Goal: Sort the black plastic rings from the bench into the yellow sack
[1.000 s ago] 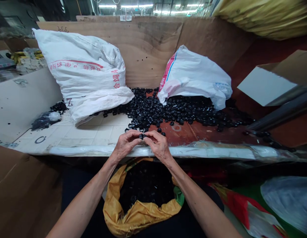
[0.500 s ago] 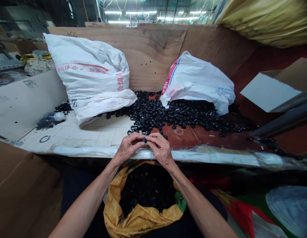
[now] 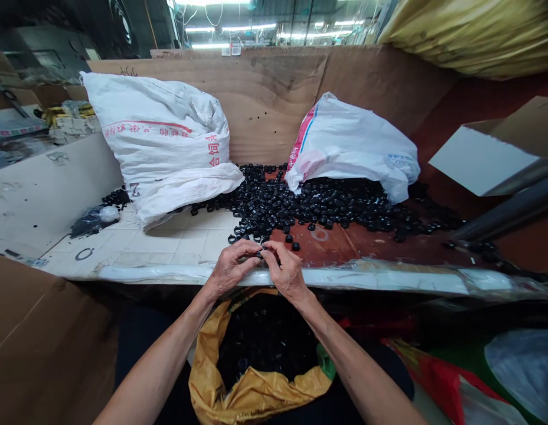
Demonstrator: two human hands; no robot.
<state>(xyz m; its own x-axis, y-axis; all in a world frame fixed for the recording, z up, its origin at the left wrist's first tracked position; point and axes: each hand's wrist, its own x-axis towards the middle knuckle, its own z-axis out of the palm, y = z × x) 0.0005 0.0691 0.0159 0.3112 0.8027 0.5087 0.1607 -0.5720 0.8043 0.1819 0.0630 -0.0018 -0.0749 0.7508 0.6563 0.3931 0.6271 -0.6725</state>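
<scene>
My left hand [image 3: 231, 265] and my right hand [image 3: 286, 274] meet above the table's front edge, fingertips together. Between them is a small black plastic piece [image 3: 259, 254], mostly covered by the fingers; both hands pinch it. Just beyond the fingertips, a heap of small black plastic ring-like caps [image 3: 274, 203] spreads over the tabletop, with a couple of loose ones beside my right fingers. Below my wrists, a yellow woven sack [image 3: 260, 392] hangs open, holding many black pieces.
Two white woven sacks, one on the left [image 3: 168, 141] and one on the right [image 3: 354, 139], lean over the heap. A wooden board [image 3: 265, 106] closes off the back. A dark metal bar [image 3: 513, 206] and an open carton [image 3: 482, 159] stand at the right.
The fingers have shifted slightly around the small black piece, and less of it shows. My right index finger is raised more. The camera view has moved a little.
</scene>
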